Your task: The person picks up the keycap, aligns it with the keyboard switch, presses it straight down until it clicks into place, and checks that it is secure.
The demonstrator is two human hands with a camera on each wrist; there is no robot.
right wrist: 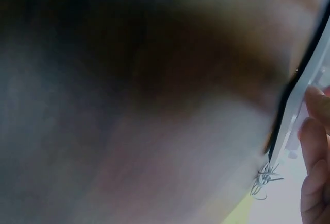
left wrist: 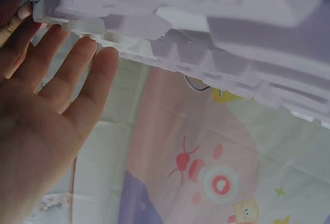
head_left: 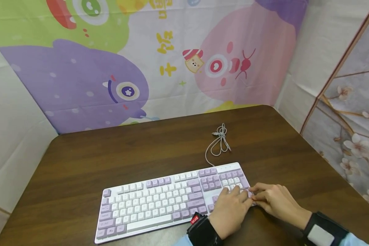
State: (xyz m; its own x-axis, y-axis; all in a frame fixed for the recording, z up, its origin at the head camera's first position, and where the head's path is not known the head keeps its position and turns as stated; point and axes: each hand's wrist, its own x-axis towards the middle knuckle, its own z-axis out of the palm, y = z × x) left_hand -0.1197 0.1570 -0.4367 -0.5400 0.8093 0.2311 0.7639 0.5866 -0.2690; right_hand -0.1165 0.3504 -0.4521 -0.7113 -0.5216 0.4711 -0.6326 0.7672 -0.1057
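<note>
A white and lilac keyboard (head_left: pixel 153 201) lies slightly slanted on the brown table. Over its number pad is my left hand (head_left: pixel 232 208), palm down, its fingers extended and their tips touching the keys. In the left wrist view the left hand (left wrist: pixel 56 90) reaches up to the keyboard's rows of keys (left wrist: pixel 206 64). My right hand (head_left: pixel 275 200) comes in from the right, thumb and fingers bent together at the pad's lower right edge, close to the left fingertips. Whether it pinches a key is hidden. Bent fingers (right wrist: pixel 317 147) show beside the keyboard's edge in the right wrist view.
Behind the keyboard lies its bundled pale cable (head_left: pixel 220 138) on the wooden table (head_left: pixel 126 153). A cartoon cloth (head_left: pixel 172 92) hangs along the table's back edge. A flower-patterned panel (head_left: pixel 350 112) stands at the right, and a white sheet (head_left: pixel 15 130) at the left.
</note>
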